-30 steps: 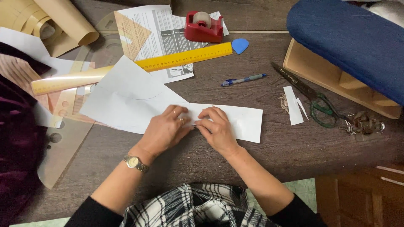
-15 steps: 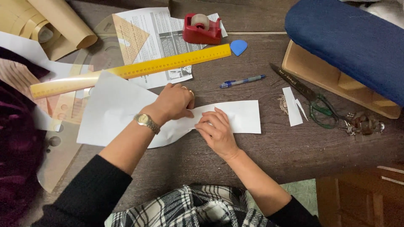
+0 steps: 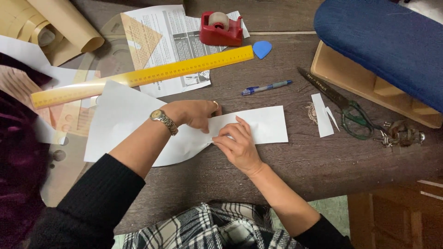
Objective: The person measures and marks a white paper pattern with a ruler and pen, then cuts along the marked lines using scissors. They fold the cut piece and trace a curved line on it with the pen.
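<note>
Centrally, the left hand [image 3: 196, 114] pinches a fold in the white paper sheet [image 3: 258, 125] lying on the dark wooden table [image 3: 295, 161], while the right hand [image 3: 237, 145] presses flat, fingers together, apparently anchoring it. Beyond lie a long yellow ruler [image 3: 143, 76], blue pen [image 3: 266, 87] and green-handled scissors [image 3: 344, 106].

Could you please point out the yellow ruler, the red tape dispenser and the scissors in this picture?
Yellow ruler [image 3: 152, 74]: head view, middle of its long yellow face.
Red tape dispenser [image 3: 221, 33]: head view, its red body below the roll.
Scissors [image 3: 330, 91]: head view, the dark blades, near the pivot.
</note>
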